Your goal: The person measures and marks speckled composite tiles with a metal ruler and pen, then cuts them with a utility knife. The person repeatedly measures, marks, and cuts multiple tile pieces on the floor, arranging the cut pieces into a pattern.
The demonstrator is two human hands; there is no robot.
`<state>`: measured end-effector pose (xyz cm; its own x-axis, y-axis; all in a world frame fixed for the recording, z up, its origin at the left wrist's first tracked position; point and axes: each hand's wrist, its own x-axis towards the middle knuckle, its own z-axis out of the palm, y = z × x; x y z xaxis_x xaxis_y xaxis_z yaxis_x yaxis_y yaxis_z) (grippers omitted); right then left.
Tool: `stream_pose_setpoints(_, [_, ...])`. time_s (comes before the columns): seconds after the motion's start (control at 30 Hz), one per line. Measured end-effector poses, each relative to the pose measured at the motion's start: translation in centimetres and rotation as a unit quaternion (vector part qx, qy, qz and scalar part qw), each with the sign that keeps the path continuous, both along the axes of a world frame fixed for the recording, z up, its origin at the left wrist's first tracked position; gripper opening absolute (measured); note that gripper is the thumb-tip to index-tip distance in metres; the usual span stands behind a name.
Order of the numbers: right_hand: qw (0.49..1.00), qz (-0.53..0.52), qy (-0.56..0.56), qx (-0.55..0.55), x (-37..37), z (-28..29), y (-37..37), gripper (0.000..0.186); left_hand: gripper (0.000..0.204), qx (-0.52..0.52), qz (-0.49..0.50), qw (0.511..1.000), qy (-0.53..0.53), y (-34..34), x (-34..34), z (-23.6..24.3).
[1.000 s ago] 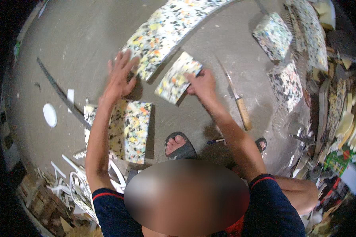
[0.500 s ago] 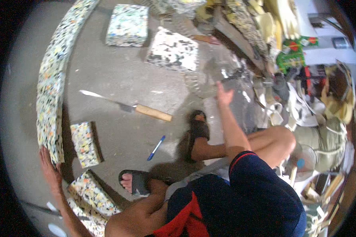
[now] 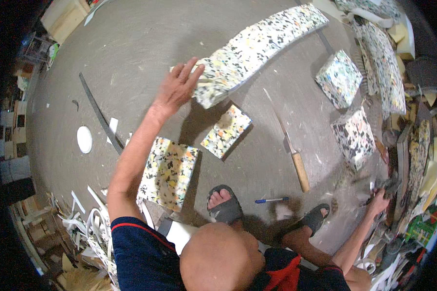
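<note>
The long speckled foam strip stretches across the gray floor, its near end bent. The left hand is at that end, fingers spread; its thumb is hidden, so I can't tell if it grips. A small foam block sits close by, near a bigger foam block. A wood-handled knife lies to the right. Far right, the right hand is by the scrap pile; I can't tell if it is spread or closed.
</note>
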<state>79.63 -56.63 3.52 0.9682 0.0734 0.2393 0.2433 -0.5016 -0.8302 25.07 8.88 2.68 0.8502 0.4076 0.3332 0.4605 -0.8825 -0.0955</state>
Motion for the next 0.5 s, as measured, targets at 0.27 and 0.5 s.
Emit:
stream_pose_setpoints(0.27, [0.947, 0.27, 0.168, 0.044, -18.8, 12.7, 22.8, 0.015, 0.055, -0.199, 0.145, 0.922, -0.3, -3.3, -0.4, 2.4])
stream_pose_setpoints(0.5, [0.81, 0.514, 0.272, 0.078, -29.9, 15.1, 33.0, 0.032, 0.057, -0.35, 0.12, 0.836, -0.406, -7.6, 2.5, 5.3])
